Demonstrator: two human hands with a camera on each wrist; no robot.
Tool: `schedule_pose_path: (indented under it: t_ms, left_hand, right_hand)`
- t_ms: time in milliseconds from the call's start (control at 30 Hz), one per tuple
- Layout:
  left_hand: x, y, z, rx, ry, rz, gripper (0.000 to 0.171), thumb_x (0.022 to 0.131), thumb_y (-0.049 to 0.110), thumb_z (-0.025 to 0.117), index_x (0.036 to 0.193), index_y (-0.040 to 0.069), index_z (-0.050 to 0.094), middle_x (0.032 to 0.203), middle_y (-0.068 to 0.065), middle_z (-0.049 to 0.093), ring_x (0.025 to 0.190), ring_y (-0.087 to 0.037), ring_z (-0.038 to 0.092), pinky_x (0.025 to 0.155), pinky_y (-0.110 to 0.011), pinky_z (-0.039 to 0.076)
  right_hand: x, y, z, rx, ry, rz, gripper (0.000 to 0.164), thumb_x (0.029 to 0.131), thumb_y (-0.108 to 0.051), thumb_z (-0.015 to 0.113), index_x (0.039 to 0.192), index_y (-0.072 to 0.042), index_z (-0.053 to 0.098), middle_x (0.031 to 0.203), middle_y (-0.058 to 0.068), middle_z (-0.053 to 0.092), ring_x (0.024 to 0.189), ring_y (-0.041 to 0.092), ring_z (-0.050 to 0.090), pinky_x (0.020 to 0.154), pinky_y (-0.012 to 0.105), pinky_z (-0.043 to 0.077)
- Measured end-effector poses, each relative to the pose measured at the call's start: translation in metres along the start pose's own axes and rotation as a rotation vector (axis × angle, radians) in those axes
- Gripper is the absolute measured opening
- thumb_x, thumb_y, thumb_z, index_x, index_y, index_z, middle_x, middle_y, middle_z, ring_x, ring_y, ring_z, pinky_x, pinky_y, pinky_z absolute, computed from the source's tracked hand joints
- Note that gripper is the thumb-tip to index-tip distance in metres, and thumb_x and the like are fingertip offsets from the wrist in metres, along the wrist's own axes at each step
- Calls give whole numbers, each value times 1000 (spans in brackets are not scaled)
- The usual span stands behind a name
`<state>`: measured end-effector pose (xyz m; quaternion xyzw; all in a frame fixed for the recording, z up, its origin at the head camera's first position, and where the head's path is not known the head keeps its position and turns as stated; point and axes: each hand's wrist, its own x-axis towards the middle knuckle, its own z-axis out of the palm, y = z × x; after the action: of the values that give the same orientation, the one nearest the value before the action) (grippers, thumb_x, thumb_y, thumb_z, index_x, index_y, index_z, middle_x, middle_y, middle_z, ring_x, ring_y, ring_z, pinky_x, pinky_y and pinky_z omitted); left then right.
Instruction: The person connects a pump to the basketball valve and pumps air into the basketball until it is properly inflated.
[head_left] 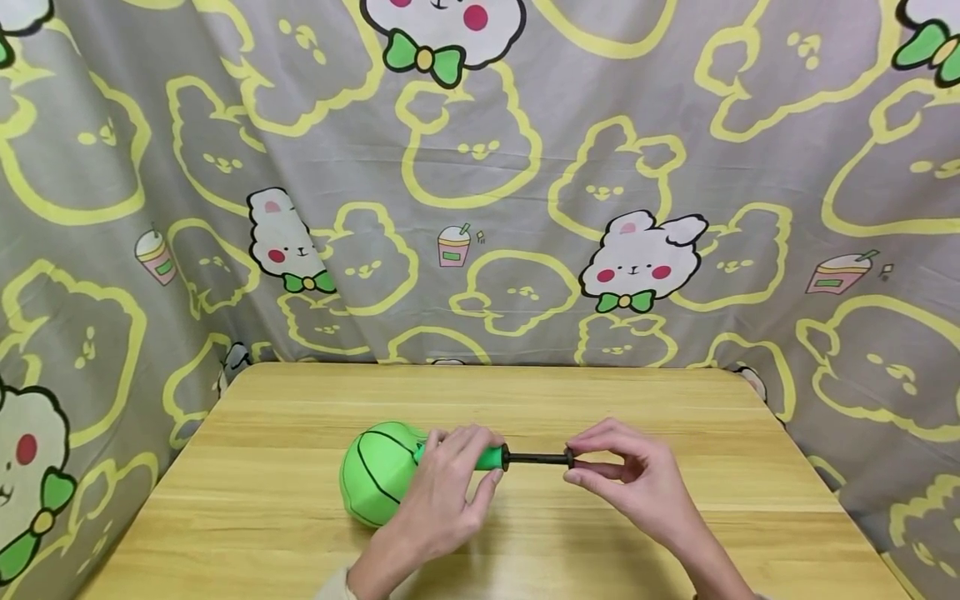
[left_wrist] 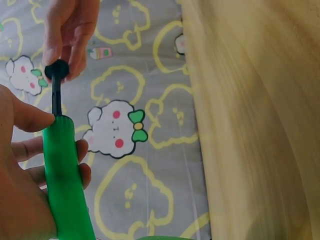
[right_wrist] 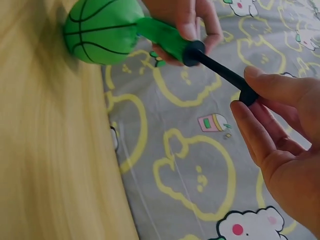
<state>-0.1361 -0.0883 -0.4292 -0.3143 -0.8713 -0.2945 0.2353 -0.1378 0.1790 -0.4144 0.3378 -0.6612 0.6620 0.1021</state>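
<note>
Sideways over the counter, green pump, left hand wrapped round its barrel, right hand pinching its black knob, bare rod between, green ball at the pump's left end, curtain behind.

The barrel in my left fingers looks like smooth plastic with a soft sheen; the rod and knob at my right fingers look like duller plastic. The ball seems smooth and rubbery, the table wood-grained and smooth, the curtain matt cloth.
</note>
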Motion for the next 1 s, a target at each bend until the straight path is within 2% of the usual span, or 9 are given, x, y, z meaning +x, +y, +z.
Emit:
schedule_pose_path:
  t_ms: [200,433,667,767,1000]
  left_hand:
    - [0,3,3,6,-10,9,28,91,20,68,118,17,65,111,6,68,106,-11,63,89,-38,41]
    - [-1,6,6,2,-21,25,26,92,20,69,117,17,65,110,6,67,106,-11,63,90,-39,40]
    - [-2,5,9,38,-33,46,25,93,20,70,117,17,66,111,6,67,106,-12,62,90,-38,41]
    - [-3,5,9,35,-32,36,25,92,20,70,117,17,66,112,5,68,107,-12,62,91,-39,41]
    - [-2,7,13,26,-56,22,23,97,25,66,119,19,64,113,6,66,110,-11,62,95,-40,40]
  right_hand:
    - [-2,6,12,1,14,29,31,78,17,78,108,10,72,104,22,66,101,21,70,77,44,58]
    - [-4,13,25,10,34,24,29,79,15,79,106,9,72,102,23,65,99,20,70,77,43,58]
    - [-6,22,37,22,45,22,27,79,14,80,105,8,72,103,24,66,101,19,69,78,43,58]
    - [-5,21,38,6,41,28,27,81,12,79,106,6,71,104,24,65,102,20,69,78,42,58]
    - [-3,11,29,-53,-10,123,28,83,7,80,107,0,68,109,20,64,101,23,69,79,40,59]
